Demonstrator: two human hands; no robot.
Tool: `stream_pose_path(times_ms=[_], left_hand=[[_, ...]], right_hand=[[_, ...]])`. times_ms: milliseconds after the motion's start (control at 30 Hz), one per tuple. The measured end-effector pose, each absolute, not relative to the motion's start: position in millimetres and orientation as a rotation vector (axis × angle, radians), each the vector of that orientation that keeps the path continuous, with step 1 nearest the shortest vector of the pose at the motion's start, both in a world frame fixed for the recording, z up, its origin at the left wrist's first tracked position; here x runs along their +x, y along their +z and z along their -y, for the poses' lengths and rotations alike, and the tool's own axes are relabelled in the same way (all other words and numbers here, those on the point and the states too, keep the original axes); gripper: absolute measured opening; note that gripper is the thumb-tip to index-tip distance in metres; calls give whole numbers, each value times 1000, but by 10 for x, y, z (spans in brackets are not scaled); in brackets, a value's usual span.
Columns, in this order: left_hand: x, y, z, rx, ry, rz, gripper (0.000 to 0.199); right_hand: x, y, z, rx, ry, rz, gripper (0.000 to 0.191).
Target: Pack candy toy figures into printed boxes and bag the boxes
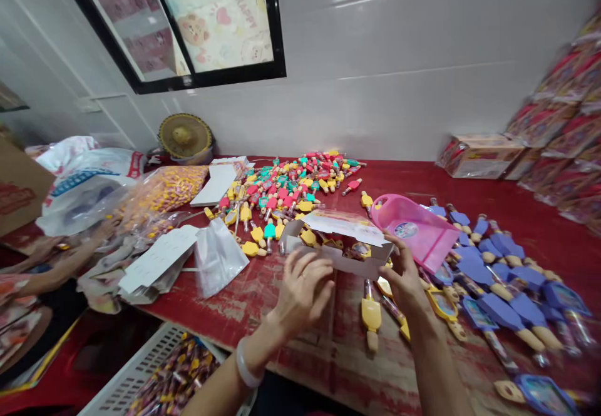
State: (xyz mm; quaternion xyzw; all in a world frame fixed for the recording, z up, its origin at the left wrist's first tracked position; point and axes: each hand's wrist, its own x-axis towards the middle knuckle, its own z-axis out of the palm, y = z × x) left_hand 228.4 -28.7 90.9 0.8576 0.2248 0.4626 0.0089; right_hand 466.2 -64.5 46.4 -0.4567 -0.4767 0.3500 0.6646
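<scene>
"Where is the box (pixel 354 266) sitting?"

"On or just above the table (pixel 338 353), left of the pink scoop (pixel 439 238). The right hand (pixel 404 272) is gripping its right end; the left hand (pixel 303 284) is hovering near the front, fingers loosely parted, seemingly empty."

"Which step are we seeing?"

"Filling or closing, I'd judge: yellow toys (pixel 308 237) are showing under the raised flap (pixel 347 228)."

"And the next move?"

"It's calling for steadying the box while guiding that flap."
</scene>
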Motion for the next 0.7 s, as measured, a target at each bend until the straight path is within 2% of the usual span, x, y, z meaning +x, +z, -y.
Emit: stream_pose_path(times_ms=[100, 167, 267, 367, 467, 533, 600, 700], left_hand=[[2341, 777, 4, 2916, 1358, -956, 40], [2417, 795, -201, 2965, 1225, -960, 31], [2519, 927, -390, 2895, 911, -802, 18], [2637, 1058, -383, 2727, 702, -713, 21], [2697, 1157, -182, 2589, 637, -754, 24], [2578, 1233, 32, 2534, 696, -732, 25], [2292, 1311, 227, 2471, 912, -671, 30], [1748, 1364, 267, 2050, 1558, -741, 33]], right_hand=[[4680, 551, 697, -993, 854, 1137, 86], [4638, 590, 734, -1017, 853, 1187, 87], [4563, 602, 765, -1071, 828, 1209, 76], [4476, 601, 736, -1255, 693, 1148, 69], [4402, 597, 673, -1382, 516, 1038, 67], [4412, 579, 652, -1383, 451, 1000, 63], [4483, 557, 671, -1381, 435, 957, 60], [4610, 563, 754, -1406, 429, 924, 58]])
